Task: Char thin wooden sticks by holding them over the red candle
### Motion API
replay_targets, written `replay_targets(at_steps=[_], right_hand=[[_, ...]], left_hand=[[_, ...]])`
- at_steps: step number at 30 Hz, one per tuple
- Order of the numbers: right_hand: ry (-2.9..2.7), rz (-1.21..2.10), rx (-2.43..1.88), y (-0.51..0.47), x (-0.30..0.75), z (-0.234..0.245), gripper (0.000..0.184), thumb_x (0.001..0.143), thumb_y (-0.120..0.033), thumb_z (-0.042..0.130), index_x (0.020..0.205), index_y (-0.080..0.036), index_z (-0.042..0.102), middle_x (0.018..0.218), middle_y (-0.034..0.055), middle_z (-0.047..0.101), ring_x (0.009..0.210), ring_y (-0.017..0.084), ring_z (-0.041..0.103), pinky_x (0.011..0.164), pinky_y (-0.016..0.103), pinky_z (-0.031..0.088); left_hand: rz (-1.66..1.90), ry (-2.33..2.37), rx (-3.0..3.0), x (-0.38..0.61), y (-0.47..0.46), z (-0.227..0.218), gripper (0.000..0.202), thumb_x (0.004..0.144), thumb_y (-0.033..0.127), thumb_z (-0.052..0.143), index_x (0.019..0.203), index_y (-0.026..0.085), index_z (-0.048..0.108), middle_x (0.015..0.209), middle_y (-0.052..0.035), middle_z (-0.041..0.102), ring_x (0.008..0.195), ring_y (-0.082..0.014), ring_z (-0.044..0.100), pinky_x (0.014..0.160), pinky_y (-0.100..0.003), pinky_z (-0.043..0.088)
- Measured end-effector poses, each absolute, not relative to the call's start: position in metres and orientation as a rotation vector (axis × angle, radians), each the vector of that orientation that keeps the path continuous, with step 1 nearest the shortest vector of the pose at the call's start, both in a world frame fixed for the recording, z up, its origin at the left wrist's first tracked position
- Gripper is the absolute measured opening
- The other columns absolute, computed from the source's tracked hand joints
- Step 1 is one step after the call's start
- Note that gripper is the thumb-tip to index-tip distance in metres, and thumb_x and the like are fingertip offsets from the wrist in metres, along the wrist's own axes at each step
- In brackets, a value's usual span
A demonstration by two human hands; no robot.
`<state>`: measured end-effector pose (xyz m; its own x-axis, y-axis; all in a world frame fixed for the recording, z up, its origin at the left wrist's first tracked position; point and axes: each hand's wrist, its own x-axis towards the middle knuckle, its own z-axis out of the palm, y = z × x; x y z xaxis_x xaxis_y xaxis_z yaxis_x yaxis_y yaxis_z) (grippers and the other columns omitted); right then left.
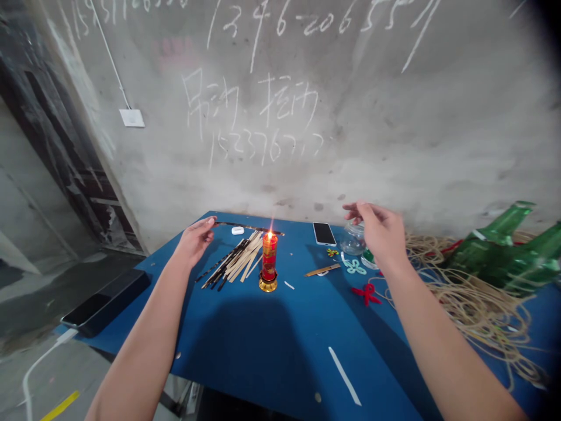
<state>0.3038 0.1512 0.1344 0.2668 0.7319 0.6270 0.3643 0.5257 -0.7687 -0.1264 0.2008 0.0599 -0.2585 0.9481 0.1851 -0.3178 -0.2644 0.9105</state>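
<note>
My left hand (196, 240) pinches one end of a thin dark stick (245, 225), which reaches to the right and lies level by the flame of a lit red candle (269, 257) on a gold base. Whether the stick touches the flame, I cannot tell. My right hand (380, 229) hovers above the right side of the table, its fingers loosely bent and apart, with nothing visible in them. Below and behind it stands a clear glass jar (352, 240). A fanned pile of pale and dark sticks (236, 260) lies left of the candle.
On the blue table (263, 339) are a phone (324, 233), a white case (237, 230), a wooden strip (322, 270), a red twisted piece (366, 294) and a white strip (345, 376). Tangled cord (473, 304) and green bottles (495, 234) fill the right; a black box (107, 301) sits left.
</note>
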Motion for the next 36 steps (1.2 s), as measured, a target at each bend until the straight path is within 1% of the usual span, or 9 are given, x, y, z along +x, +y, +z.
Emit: replay_targets(at_steps=[4, 7, 14, 22, 30, 36], right_hand=[[-1.330, 0.335, -1.068, 0.1512, 0.3040, 0.1349, 0.038, 0.094, -0.053, 0.060, 0.088, -0.023, 0.082, 0.079, 0.0067, 0.074, 0.070, 0.018, 0.062, 0.063, 0.031, 0.053], [-1.322, 0.342, -1.070, 0.1510, 0.3038, 0.1355, 0.036, 0.094, -0.052, 0.061, 0.088, -0.023, 0.082, 0.079, 0.0066, 0.074, 0.070, 0.018, 0.062, 0.064, 0.031, 0.053], [-1.330, 0.336, -1.058, 0.1520, 0.3047, 0.1347, 0.037, 0.095, -0.052, 0.060, 0.087, -0.023, 0.082, 0.080, 0.0064, 0.075, 0.071, 0.018, 0.062, 0.070, 0.033, 0.054], [-1.336, 0.335, -1.058, 0.1531, 0.3057, 0.1333, 0.039, 0.095, -0.054, 0.060, 0.090, -0.023, 0.083, 0.079, 0.0068, 0.074, 0.070, 0.018, 0.061, 0.066, 0.032, 0.053], [-1.306, 0.342, -1.060, 0.1514, 0.3045, 0.1351, 0.038, 0.095, -0.053, 0.060, 0.089, -0.022, 0.082, 0.079, 0.0064, 0.074, 0.069, 0.017, 0.060, 0.066, 0.031, 0.052], [-1.315, 0.337, -1.046, 0.1512, 0.3046, 0.1359, 0.037, 0.094, -0.051, 0.061, 0.088, -0.021, 0.082, 0.078, 0.0064, 0.074, 0.069, 0.017, 0.061, 0.069, 0.031, 0.053]], left_hand=[[1.686, 0.964, 0.975, -0.1277, 0.2009, 0.0590, 0.034, 0.065, 0.031, 0.092, 0.093, 0.017, 0.080, 0.085, -0.0070, 0.071, 0.054, -0.0067, 0.049, 0.046, -0.020, 0.038], [1.675, 0.943, 0.985, -0.1293, 0.2021, 0.0576, 0.034, 0.067, 0.031, 0.091, 0.095, 0.016, 0.080, 0.086, -0.0062, 0.071, 0.055, -0.0058, 0.050, 0.046, -0.018, 0.039], [1.686, 0.952, 0.950, -0.1297, 0.2047, 0.0568, 0.031, 0.069, 0.029, 0.089, 0.095, 0.014, 0.079, 0.085, -0.0067, 0.072, 0.053, -0.0051, 0.050, 0.046, -0.017, 0.039], [1.694, 0.959, 0.923, -0.1294, 0.2035, 0.0573, 0.026, 0.072, 0.026, 0.087, 0.094, 0.014, 0.080, 0.086, -0.0074, 0.072, 0.053, -0.0059, 0.049, 0.045, -0.018, 0.039], [1.701, 0.974, 0.917, -0.1323, 0.2055, 0.0559, 0.030, 0.068, 0.026, 0.090, 0.094, 0.014, 0.078, 0.085, -0.0065, 0.073, 0.052, -0.0059, 0.050, 0.045, -0.019, 0.039], [1.687, 0.954, 0.913, -0.1349, 0.2077, 0.0534, 0.033, 0.069, 0.028, 0.090, 0.096, 0.013, 0.078, 0.085, -0.0061, 0.072, 0.052, -0.0047, 0.050, 0.045, -0.017, 0.040]])
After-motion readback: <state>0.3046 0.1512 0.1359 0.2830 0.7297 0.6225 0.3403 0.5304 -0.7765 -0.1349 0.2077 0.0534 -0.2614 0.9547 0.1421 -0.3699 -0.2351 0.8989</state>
